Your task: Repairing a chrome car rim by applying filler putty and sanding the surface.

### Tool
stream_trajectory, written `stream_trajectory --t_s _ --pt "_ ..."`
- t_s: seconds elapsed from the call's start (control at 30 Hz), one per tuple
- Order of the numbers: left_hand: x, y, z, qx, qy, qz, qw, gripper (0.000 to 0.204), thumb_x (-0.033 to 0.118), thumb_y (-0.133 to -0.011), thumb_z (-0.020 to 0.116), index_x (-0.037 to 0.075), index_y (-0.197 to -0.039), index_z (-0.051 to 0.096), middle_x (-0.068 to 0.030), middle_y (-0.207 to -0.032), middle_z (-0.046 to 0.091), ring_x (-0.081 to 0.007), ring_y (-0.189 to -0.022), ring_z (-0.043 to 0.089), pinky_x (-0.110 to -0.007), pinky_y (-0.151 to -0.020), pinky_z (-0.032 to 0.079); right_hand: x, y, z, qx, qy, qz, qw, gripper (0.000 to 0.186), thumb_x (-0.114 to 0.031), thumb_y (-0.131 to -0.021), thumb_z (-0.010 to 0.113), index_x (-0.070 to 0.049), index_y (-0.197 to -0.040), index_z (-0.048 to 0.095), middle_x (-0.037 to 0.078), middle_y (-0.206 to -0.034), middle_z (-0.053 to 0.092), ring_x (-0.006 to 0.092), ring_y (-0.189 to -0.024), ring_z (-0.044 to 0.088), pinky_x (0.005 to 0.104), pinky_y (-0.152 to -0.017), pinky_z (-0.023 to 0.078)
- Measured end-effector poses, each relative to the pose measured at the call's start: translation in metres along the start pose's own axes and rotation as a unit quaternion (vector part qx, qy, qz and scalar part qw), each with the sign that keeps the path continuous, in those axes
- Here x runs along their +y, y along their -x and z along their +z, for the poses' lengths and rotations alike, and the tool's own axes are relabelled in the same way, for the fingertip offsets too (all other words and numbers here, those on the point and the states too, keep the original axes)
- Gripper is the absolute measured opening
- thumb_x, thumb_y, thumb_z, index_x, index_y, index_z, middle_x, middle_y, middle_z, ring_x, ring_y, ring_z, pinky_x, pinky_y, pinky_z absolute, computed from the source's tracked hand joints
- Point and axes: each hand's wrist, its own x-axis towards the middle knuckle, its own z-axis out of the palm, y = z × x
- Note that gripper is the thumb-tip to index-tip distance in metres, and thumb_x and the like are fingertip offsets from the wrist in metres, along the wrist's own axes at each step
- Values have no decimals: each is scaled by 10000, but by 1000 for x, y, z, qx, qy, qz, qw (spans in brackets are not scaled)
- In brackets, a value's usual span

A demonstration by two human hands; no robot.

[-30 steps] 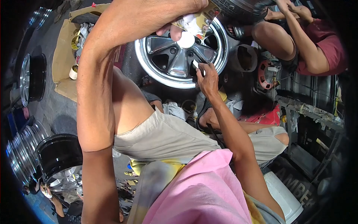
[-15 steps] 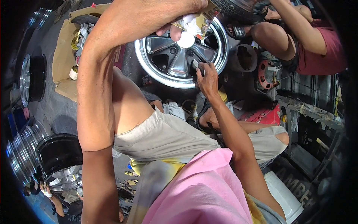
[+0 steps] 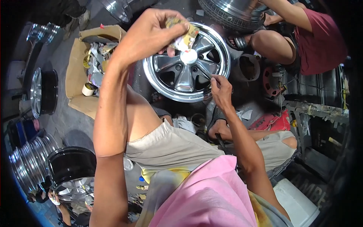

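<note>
A polished silver wheel rim (image 3: 185, 79) with broad spokes and dark openings lies in front of me. My left hand (image 3: 160, 32) reaches over its far left part and grips a small, crumpled yellow-and-brown printed packet (image 3: 190, 37). White material shows at the packet's lower end, just above the round white centre cap (image 3: 188, 56). At the rim's near right edge is my right hand (image 3: 221, 90), fingers closed in a pinch. Whatever lies between those fingertips is too small and dark to make out.
A cardboard box (image 3: 75, 81) of cloths and tape rolls stands at left. Other rims (image 3: 36, 92) sit further left, with a black barrel (image 3: 70, 162) below. A person in a red shirt (image 3: 321, 41) crouches at far right beside a tyre (image 3: 219, 17). A white bucket (image 3: 295, 200) stands lower right.
The whole view has shifted a little. My left hand has come lower in the picture, showing more of the packet. My right hand has drawn back from the spokes to the rim's edge.
</note>
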Motion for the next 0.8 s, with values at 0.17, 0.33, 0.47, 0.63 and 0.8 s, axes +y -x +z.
stream_trajectory --t_s 0.17,0.33,0.47,0.63,0.8 --pt "-7 -9 15 -39 -31 -62 997 248 240 -1057 634 14 -1054 737 23 -718 664 -33 -523 594 -179 -470 411 -4 -17 -38 -35 -77 55 995 250 -172 -975 644 20 -1105 737 205 -963 755 301 -869 747 385 -811 563" --pt "-12 -10 29 -76 -53 -87 992 256 247 -1058 623 13 -1058 725 0 -745 695 -38 -531 610 -191 -465 418 -49 -25 -90 -129 -113 33 985 244 -165 -993 627 39 -1129 624 209 -916 737 317 -870 741 407 -822 556" --pt "-9 -9 41 -88 -55 -106 989 258 256 -1053 621 22 -1067 728 -17 -784 731 -39 -552 636 -186 -477 438 -40 -14 -113 -139 -84 -9 987 238 -164 -991 634 37 -1114 606 223 -939 719 359 -900 721 414 -844 544" --pt "-14 -14 66 -124 -27 -109 986 250 236 -1046 622 9 -1073 724 -38 -794 742 -62 -559 657 -199 -485 465 -41 3 -123 -130 -29 8 991 289 -222 -972 675 21 -1115 611 250 -1005 706 401 -950 698 430 -857 525" --pt "-21 -20 85 -148 -22 -121 981 243 231 -1049 619 11 -1055 722 -43 -768 731 -69 -547 664 -193 -466 458 -49 5 -124 -123 -43 19 991 313 -271 -959 697 -6 -1117 647 253 -966 708 403 -925 694 449 -840 517"
